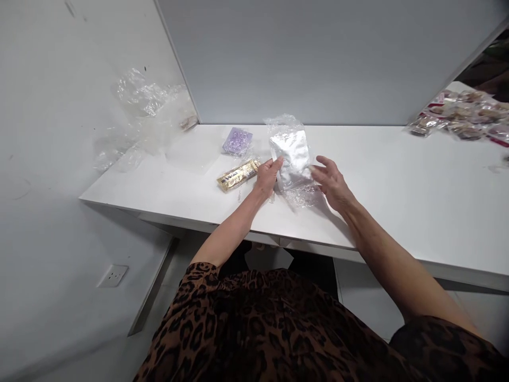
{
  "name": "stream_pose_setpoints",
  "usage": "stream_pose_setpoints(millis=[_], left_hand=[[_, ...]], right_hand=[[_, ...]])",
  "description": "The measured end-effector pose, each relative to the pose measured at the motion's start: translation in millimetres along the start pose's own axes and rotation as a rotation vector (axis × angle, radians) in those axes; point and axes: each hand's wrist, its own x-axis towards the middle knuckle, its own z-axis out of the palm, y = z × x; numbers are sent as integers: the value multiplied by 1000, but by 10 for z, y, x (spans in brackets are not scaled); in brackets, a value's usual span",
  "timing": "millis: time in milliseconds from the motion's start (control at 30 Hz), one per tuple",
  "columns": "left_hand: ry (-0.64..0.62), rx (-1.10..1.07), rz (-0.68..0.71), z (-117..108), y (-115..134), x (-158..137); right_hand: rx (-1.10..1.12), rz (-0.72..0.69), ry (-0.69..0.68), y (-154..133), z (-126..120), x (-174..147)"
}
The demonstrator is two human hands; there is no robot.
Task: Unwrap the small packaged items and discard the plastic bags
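Note:
A silver foil pouch (292,151) in crinkled clear plastic is held up above the white table. My left hand (269,178) grips its left edge, thumb on the front face. At the pouch's right side is my right hand (332,183), fingers apart and close to the clear wrap; whether the fingertips touch it I cannot tell. Just left of my left hand lies a gold packet (238,175) with dark print. Behind that sits a purple packet (237,141) in shiny clear wrap.
Crumpled clear plastic bags (139,106) are heaped at the table's left end by the wall. Several wrapped packets with red edges (469,114) lie at the far right. A grey panel (310,63) rises along the back of the white table (417,196).

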Motion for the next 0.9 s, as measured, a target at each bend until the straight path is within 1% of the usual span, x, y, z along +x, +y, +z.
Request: stream_pose_setpoints(millis=[167, 233, 300, 400, 467, 533, 700, 767, 833, 900], left_hand=[[35, -18, 49, -20, -5, 30], [42, -37, 46, -18, 2, 35], [37, -71, 15, -13, 11, 35], [10, -140, -59, -1, 11, 36], [-10, -192, -100, 6, -6, 50], [-21, -238, -126, 6, -32, 79], [36, -289, -169, -27, -81, 165], [46, -305, -175, -48, -79, 186], [41, -318, -164, -65, -69, 197], [34, -324, -144, -71, -59, 198]], right_hand=[[-117, -125, 65, 64, 25, -21], [-81, -172, 100, 55, 35, -10], [0, -195, 139, 24, 42, -1], [134, -121, 144, -33, 40, 3], [203, -56, 117, -55, 25, 9], [243, -20, 87, -56, 4, 23], [282, 24, 84, -53, -19, 50], [296, 58, 41, -85, -10, 25], [271, 95, -32, -127, 4, -22], [218, 83, -64, -160, 19, -75]])
